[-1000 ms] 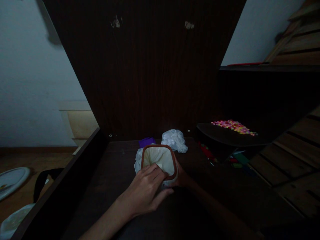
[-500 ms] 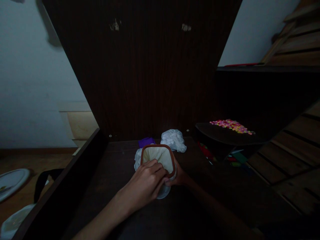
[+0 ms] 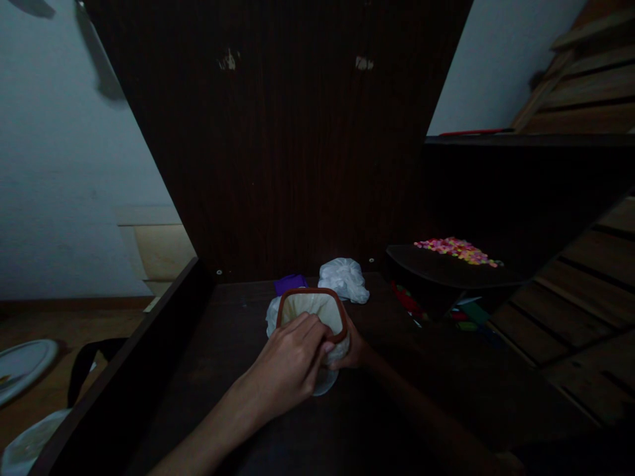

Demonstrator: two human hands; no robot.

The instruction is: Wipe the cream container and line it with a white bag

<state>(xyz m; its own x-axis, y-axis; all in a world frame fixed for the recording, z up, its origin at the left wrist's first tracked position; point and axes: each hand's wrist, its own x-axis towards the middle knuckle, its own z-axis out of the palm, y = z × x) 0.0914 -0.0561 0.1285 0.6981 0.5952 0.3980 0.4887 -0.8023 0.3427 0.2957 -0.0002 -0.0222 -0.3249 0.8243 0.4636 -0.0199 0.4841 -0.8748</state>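
Observation:
A squarish container with a brown rim and a pale, lined-looking inside stands on the dark wooden surface in front of me. My left hand bends over its near edge, fingers curled together at the rim; whether the fingertips also pinch something inside is hidden. Against the container's right side, my right hand grips the wall below the rim. Under the near side shows a translucent round edge. Crumpled white plastic lies against the container's left side.
Behind the container are a purple item and a bunched white plastic bag. Small pink and yellow pieces lie on a curved shelf at right. A raised dark side board borders the left, and a tall dark panel the back.
My left hand has shifted slightly along the near rim, with its thumb now higher at the edge. The container has tipped a little, and the right hand keeps its grip.

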